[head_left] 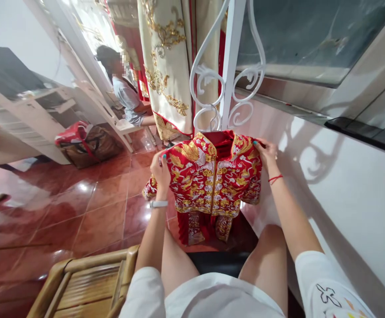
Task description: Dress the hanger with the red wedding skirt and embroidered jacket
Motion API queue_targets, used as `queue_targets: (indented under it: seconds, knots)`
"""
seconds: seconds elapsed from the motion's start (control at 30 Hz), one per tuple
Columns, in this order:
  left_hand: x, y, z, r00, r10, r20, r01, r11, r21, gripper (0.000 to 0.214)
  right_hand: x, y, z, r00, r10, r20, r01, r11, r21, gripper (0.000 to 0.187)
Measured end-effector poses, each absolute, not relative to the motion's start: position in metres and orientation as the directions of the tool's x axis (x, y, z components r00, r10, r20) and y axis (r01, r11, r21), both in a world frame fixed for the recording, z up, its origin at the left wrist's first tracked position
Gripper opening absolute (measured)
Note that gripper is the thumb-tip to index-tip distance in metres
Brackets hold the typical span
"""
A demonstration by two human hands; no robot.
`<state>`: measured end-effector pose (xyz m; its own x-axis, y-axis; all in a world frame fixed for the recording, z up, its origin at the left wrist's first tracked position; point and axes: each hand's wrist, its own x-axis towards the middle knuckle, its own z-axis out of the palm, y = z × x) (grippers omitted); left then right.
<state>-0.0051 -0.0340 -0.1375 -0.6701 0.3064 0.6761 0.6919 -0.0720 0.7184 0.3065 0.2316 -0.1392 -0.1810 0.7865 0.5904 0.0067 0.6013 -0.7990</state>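
Note:
A red jacket (pixel 195 176) with dense gold and silver embroidery hangs upright in front of me, its front closed down the middle below an open collar. A wire hanger hook (pixel 214 115) rises from its neck beside the white scrolled metal stand. My left hand (pixel 161 170) is closed on the jacket's left-side shoulder, thumb on top. On the opposite shoulder, my right hand (pixel 268 152) pinches the fabric between thumb and fingers. Below the jacket hem hangs more red embroidered cloth (pixel 195 229), partly hidden by it.
A white scrolled metal frame (pixel 230 66) stands just ahead, with a cream gold-embroidered garment (pixel 169 66) hanging at its left. A white wall (pixel 351 190) is close on the right. A bamboo stool (pixel 89 282) stands at my left. Farther off are a brown bag (pixel 93 148) and a seated person (pixel 126 95).

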Motion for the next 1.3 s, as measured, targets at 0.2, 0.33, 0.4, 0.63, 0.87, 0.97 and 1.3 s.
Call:
queue_targets:
  seconds: [0.2,0.33,0.4,0.63,0.87,0.97,1.3]
  knots:
    - [0.005,-0.032,-0.171,-0.735,0.316,0.601,0.627,-0.020,0.778,0.035,0.298,0.215,-0.159,-0.144,0.771,0.620,0.210,0.636,-0.743,0.039]
    - [0.043,-0.038,-0.182,-0.712,0.089,0.696,0.701,0.150,0.697,0.028,0.295,0.153,-0.162,0.003,0.685,0.728,0.379,0.673,-0.635,0.029]
    - [0.077,-0.037,-0.197,-0.662,0.183,0.727,0.749,0.178,0.638,0.026,0.284,0.119,-0.166,-0.266,0.675,0.688,0.337,0.734,-0.590,0.023]
    - [0.153,0.001,-0.234,-0.602,0.723,0.340,0.626,0.163,0.763,0.041,0.218,0.093,-0.177,-0.466,0.755,0.461,0.434,0.650,-0.624,0.025]
    - [0.141,0.022,-0.212,-0.640,0.750,0.169,0.645,0.405,0.648,0.036,0.202,0.101,-0.179,-0.392,0.837,0.382,0.367,0.523,-0.769,0.007]
    - [0.139,0.023,-0.204,-0.637,0.757,0.146,0.683,0.465,0.564,0.046,0.208,0.105,-0.169,-0.498,0.844,0.200,0.197,0.334,-0.922,0.020]
    - [0.142,0.028,-0.204,-0.503,0.845,0.181,0.816,0.396,0.422,0.029,0.239,0.079,-0.163,-0.839,0.525,-0.140,-0.109,-0.415,-0.903,0.032]
